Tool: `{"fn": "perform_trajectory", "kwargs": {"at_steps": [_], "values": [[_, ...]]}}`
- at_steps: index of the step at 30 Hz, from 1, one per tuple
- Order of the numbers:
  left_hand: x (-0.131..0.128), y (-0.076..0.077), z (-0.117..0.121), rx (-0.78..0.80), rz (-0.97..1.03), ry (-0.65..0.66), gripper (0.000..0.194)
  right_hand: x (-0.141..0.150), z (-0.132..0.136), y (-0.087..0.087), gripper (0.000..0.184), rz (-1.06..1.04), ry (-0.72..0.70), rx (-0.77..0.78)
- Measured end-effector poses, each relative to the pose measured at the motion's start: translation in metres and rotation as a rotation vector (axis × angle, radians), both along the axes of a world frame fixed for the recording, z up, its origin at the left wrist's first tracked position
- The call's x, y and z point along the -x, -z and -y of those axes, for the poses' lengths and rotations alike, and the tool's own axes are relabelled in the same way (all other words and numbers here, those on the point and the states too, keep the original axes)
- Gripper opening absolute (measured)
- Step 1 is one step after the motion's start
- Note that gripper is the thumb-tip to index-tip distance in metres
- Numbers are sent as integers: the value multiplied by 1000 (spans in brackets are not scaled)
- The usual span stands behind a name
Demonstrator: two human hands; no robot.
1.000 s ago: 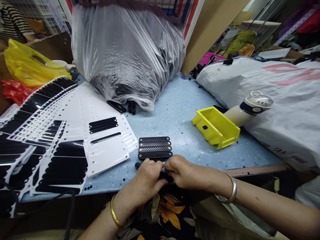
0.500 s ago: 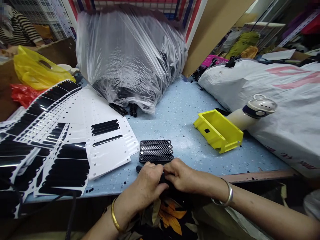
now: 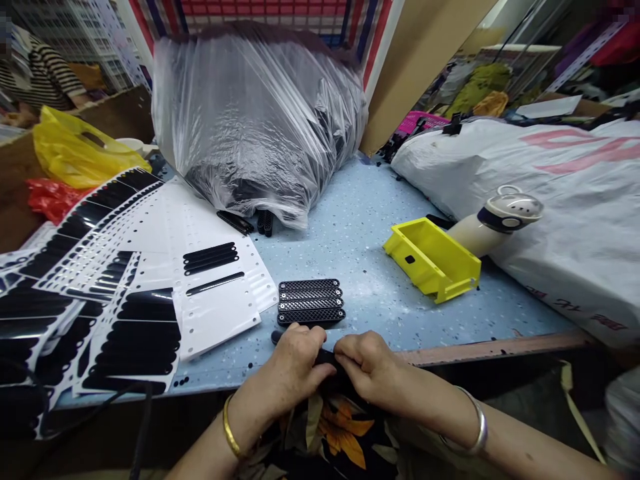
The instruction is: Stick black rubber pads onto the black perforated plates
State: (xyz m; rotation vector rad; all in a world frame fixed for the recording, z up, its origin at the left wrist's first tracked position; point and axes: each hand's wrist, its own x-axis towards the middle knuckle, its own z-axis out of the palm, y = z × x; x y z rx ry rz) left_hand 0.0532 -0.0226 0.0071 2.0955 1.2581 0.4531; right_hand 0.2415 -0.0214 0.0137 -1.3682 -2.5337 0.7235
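My left hand, with a gold bangle at the wrist, is closed at the table's front edge round a slim black piece. Its rounded end sticks out on the left; the rest is hidden by fingers and dark clothing. Close beside it, my right hand, with a silver bangle, has its fingers pinched at the near end of the same black piece. Just beyond both hands, several black bars with a cross-hatched face and small silver dots at their ends lie side by side. Black strips stick to a white backing sheet on the left.
More sheets of black strips spread over the left side. A large clear plastic bag of dark items stands at the back. To the right are a yellow bin, a cream bottle and a white sack. A person in a striped sleeve is far left.
My right hand has shifted slightly right and down, its fingers now a little away from the left hand. The left hand keeps its hold, and the view has tilted slightly.
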Motion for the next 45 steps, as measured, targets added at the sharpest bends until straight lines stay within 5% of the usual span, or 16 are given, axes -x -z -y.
{"fn": "perform_trajectory", "kwargs": {"at_steps": [8,19,29,39,45], "values": [[-1,-1,0,-4,-1,3,18,16,5,-11,22,209,-201,-169],[2,1,0,5,48,30,20,17,-37,-20,29,63,-131,341],[0,0,-1,42,27,16,19,22,-36,-30,27,180,-170,247],[1,2,-1,42,62,1,27,15,-40,-8,32,-78,-97,482],[6,0,-1,68,91,40,28,15,-51,-14,24,-39,-190,535]]}}
